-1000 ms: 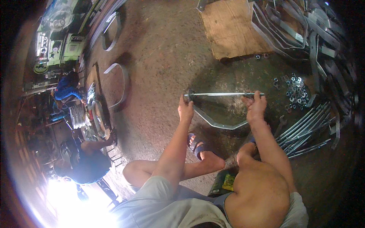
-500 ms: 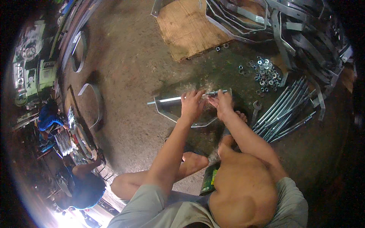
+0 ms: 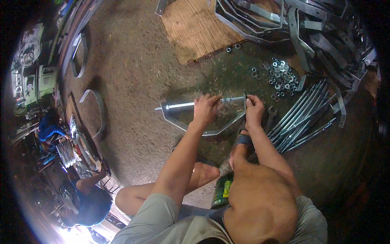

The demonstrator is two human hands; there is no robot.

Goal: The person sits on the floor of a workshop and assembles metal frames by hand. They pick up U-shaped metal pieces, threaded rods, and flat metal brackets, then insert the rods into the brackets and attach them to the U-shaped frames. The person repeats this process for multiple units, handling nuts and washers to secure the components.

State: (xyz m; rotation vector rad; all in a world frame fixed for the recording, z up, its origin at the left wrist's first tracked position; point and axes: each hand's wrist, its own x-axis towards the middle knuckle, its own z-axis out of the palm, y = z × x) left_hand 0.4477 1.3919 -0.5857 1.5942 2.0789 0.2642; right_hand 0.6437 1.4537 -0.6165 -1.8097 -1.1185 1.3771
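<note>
Rod [image 3: 180,105] spans a bent metal bracket [image 3: 211,133] over a workshop floor [image 3: 134,73] — left hand [image 3: 206,109] closed around its middle, right hand [image 3: 254,110] pinching the bracket's right end. The step looks like lining up rod and bracket; the next move seems to call for steady alignment. A sandaled foot [image 3: 242,140] crowds close below — wrench [image 3: 270,118], spare rods [image 3: 302,116] and nuts [image 3: 284,77] lie to the right.

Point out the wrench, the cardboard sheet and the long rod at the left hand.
Wrench [image 3: 271,116]: head view, handle below its open end.
Cardboard sheet [image 3: 199,29]: head view, middle of its face.
Rod [image 3: 181,105]: head view, shiny left stretch.
</note>
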